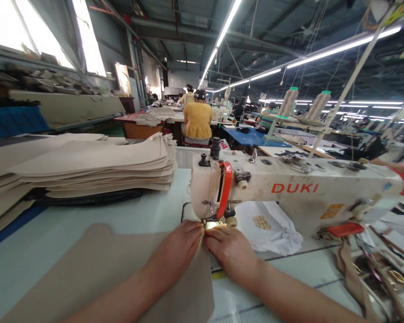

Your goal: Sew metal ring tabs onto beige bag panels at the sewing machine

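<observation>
A white sewing machine (256, 184) with red trim stands ahead, its needle end right above my fingertips. A large beige fabric panel (121, 264) lies flat on the table, its upper right edge reaching up to the presser foot. My left hand (177, 246) rests on this panel, fingers closed and pinching its edge beside the needle. Close against it, my right hand (232, 249) has its fingers bent and pressed together at the same edge. What lies under the right fingertips is hidden. The machine's small lamp lights the spot between both hands.
A thick stack of beige panels (97, 166) lies at the left. Small gold-coloured rings (261, 222) lie on a white bag (279, 229) under the machine's arm. Straps (353, 278) and metal fittings fill the right. Thread cones (288, 102) stand behind; a person in yellow (198, 119) sits ahead.
</observation>
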A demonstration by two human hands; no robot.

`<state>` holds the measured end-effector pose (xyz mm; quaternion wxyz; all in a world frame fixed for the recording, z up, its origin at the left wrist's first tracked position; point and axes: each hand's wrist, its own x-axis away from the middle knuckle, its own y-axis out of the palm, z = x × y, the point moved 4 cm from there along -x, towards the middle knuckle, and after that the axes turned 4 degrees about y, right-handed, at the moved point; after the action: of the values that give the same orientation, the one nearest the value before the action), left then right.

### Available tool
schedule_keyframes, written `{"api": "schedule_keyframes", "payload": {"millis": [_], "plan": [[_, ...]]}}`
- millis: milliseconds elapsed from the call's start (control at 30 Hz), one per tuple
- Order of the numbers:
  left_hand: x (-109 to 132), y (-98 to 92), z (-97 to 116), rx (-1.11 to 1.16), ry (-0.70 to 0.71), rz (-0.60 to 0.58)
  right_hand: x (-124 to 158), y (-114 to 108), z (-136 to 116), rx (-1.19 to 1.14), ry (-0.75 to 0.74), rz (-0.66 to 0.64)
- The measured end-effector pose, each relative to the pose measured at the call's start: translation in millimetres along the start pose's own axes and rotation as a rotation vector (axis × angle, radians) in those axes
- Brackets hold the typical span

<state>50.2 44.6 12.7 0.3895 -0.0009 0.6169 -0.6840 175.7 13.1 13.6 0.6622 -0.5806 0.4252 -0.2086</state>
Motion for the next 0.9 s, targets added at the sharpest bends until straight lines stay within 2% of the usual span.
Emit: {"api": "schedule_keyframes", "payload": {"millis": [400, 600, 900], "plan": [[0.1, 0.5, 0.5, -0.046, 0.024, -0.017, -0.1, -3.0, -3.5, 0.014, 0.008, 0.027], [5.1, 2.6, 0.3, -0.109, 0.068, -0.025, 7.6, -5.6, -8.3, -0.006, -0.091, 0.086], [6.4, 1.7, 1.4, -0.109, 0.030, -0.046, 8.4, -3.8, -6.5, -0.053, -0.101, 0.036]]}}
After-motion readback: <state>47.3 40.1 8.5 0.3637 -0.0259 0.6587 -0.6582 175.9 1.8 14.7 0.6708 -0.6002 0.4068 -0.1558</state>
